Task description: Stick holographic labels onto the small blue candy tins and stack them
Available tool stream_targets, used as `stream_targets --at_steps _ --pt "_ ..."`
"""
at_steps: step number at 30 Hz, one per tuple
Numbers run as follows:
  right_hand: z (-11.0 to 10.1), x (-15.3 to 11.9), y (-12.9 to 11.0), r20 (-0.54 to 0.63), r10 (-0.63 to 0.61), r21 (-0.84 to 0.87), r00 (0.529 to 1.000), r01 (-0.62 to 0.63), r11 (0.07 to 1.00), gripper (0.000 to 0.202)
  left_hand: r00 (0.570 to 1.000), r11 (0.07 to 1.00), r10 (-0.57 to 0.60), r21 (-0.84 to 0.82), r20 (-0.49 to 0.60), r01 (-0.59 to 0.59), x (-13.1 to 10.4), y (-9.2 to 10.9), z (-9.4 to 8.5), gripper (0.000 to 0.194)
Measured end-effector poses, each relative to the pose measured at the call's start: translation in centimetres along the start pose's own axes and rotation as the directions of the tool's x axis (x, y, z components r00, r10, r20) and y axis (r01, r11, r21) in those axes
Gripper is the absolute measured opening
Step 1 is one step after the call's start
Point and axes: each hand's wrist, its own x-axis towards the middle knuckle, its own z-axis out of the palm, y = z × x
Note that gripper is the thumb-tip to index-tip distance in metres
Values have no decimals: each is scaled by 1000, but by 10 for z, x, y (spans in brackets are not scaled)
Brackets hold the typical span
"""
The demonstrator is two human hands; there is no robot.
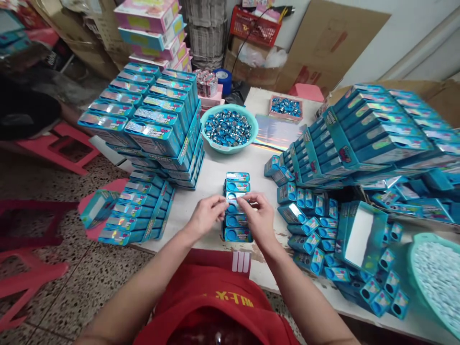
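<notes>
A column of small blue boxes [237,235] with round blue openings or lids on top lies on the white table in front of me. Over the middle of this column, my left hand [211,214] has its thumb and fingertips pinched together. Facing it, my right hand [258,211] is pinched too, its fingertips close to the left ones. What the fingertips hold, if anything, is too small to make out. Beyond the column stands a turquoise basin [204,139] of small blue and silver round caps.
Tall stacks of blue boxes stand at the left [154,134] and right [359,139]. Loose small boxes [311,243] and an open tray [381,235] lie at the right, beside a basin of pale pieces [417,239]. A pink box of caps [302,116] sits farther back.
</notes>
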Motion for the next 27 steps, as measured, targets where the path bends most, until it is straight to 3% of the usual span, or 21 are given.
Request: stream_targets --at_steps 3,8,11,21,24,27 --pt "7 24 9 -69 -29 -128 997 20 992 21 997 993 46 103 65 -52 25 4 -16 25" --pt "8 46 19 -2 12 -167 1000 -12 986 21 988 928 84 350 129 -125 41 19 -30 28" --pt "8 52 22 11 -12 -215 1000 14 976 19 977 907 50 401 206 -131 48 23 -36 23" --pt "18 61 32 -86 -72 -306 994 42 951 9 947 984 -5 168 321 -52 81 3 -38 20" --pt "18 61 33 -81 -106 -321 991 75 944 8 950 997 -8 71 313 -15 83 -7 -31 20" --pt "18 62 38 -124 -44 -298 991 5 954 17 967 998 -70 21 246 67 81 -20 -18 15"
